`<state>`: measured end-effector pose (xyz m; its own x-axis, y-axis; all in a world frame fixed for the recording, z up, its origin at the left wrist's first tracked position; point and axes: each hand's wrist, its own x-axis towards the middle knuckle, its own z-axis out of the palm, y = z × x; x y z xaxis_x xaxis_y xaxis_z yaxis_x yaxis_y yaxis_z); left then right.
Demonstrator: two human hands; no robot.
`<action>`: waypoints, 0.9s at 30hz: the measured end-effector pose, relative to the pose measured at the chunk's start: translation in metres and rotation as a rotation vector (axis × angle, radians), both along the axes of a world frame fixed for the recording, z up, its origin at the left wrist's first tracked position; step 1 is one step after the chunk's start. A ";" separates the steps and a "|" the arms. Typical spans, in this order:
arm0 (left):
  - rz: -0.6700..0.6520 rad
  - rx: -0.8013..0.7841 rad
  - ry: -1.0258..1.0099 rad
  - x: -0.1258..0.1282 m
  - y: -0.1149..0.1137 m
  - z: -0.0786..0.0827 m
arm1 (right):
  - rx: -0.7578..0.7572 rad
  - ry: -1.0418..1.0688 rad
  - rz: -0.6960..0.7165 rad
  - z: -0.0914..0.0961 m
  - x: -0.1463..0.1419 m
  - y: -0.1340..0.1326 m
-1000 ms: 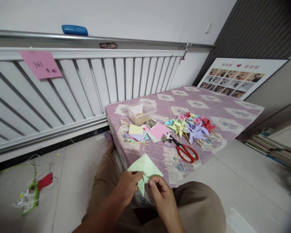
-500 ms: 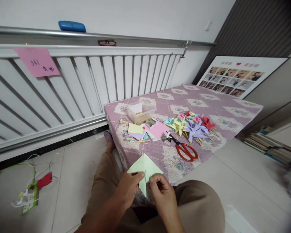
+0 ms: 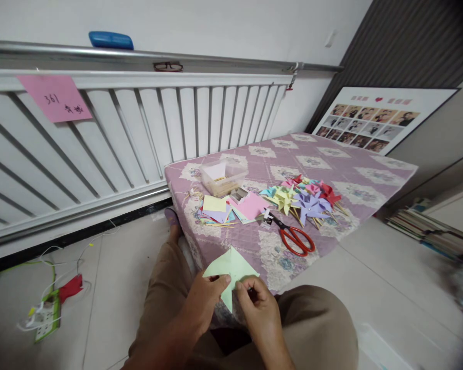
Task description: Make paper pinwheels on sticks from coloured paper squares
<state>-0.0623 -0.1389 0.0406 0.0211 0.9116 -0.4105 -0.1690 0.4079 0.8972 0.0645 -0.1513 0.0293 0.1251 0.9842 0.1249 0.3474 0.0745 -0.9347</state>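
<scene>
Between my hands, over my lap, is a light green paper square point(image 3: 233, 264) with slits cut in from its corners. My left hand point(image 3: 206, 293) pinches its left side, thumb on top. My right hand point(image 3: 258, 303) grips the right side near the middle, thumb and fingers closed on the paper. Beyond it on the bed lie red-handled scissors point(image 3: 298, 240). A pile of finished paper pinwheels point(image 3: 308, 200) on sticks rests behind the scissors. Stacked coloured paper sheets point(image 3: 215, 204) and a pink sheet point(image 3: 252, 206) are to the left of the pinwheels.
A clear plastic box point(image 3: 223, 177) with sticks stands on the patterned bed cover point(image 3: 289, 146). A white radiator point(image 3: 200, 121) runs along the wall. On the floor at left lie a power strip point(image 3: 48, 318) and cables. A photo board point(image 3: 370, 121) leans at the far right.
My right thumb has moved slightly in toward the paper's middle. The paper's upper left part now curves more. Both hands keep hold of it.
</scene>
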 end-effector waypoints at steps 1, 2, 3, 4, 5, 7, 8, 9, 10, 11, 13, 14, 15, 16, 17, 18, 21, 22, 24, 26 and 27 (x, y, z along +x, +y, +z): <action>0.003 0.004 0.029 0.000 0.000 0.001 | -0.004 0.006 0.001 0.000 0.000 0.000; 0.008 0.006 0.048 0.000 0.000 0.002 | -0.006 0.013 0.002 0.000 0.000 0.000; 0.013 0.005 0.054 0.000 -0.001 0.004 | -0.008 0.020 0.001 0.000 0.000 0.000; 0.014 0.000 0.057 0.000 -0.001 0.006 | -0.010 0.025 0.002 0.000 0.000 0.000; 0.016 -0.003 0.063 0.000 -0.001 0.008 | -0.013 0.029 0.004 0.000 0.000 0.000; 0.022 -0.007 0.100 0.001 -0.001 0.011 | -0.022 0.038 0.017 -0.001 0.000 -0.001; 0.022 -0.010 0.124 0.001 -0.001 0.013 | -0.029 0.046 0.027 -0.001 0.000 -0.002; 0.017 -0.015 0.144 0.001 -0.001 0.013 | -0.042 0.059 0.038 -0.002 0.001 -0.003; 0.012 -0.018 0.154 0.000 0.000 0.014 | -0.059 0.079 0.039 -0.002 0.002 -0.004; 0.005 -0.023 0.159 0.000 0.000 0.014 | -0.074 0.103 0.024 -0.002 0.004 -0.004; -0.016 -0.025 0.172 -0.004 0.001 0.013 | -0.078 0.166 -0.054 -0.002 0.009 -0.003; -0.028 -0.016 0.186 -0.006 0.001 0.013 | -0.065 0.208 -0.105 -0.001 0.011 -0.002; -0.041 0.001 0.205 -0.008 0.001 0.013 | -0.048 0.258 -0.148 0.002 0.014 -0.001; -0.061 0.018 0.224 -0.010 0.001 0.012 | -0.040 0.313 -0.170 0.004 0.015 0.001; -0.090 0.034 0.238 -0.012 0.001 0.012 | -0.057 0.373 -0.163 0.008 0.017 0.002; -0.123 0.050 0.248 -0.014 0.001 0.013 | -0.103 0.435 -0.129 0.012 0.017 0.003; -0.241 0.107 0.276 -0.019 0.002 0.016 | -0.319 0.578 0.058 0.022 0.013 0.001; -0.275 0.140 0.289 -0.020 0.003 0.018 | -0.377 0.597 0.112 0.023 0.010 -0.001; -0.339 0.207 0.328 -0.021 0.003 0.021 | -0.438 0.598 0.180 0.023 0.006 -0.004; -0.394 0.260 0.373 -0.023 0.004 0.024 | -0.448 0.586 0.188 0.019 0.003 -0.006; -0.417 0.281 0.392 -0.023 0.004 0.025 | -0.444 0.584 0.179 0.017 0.002 -0.006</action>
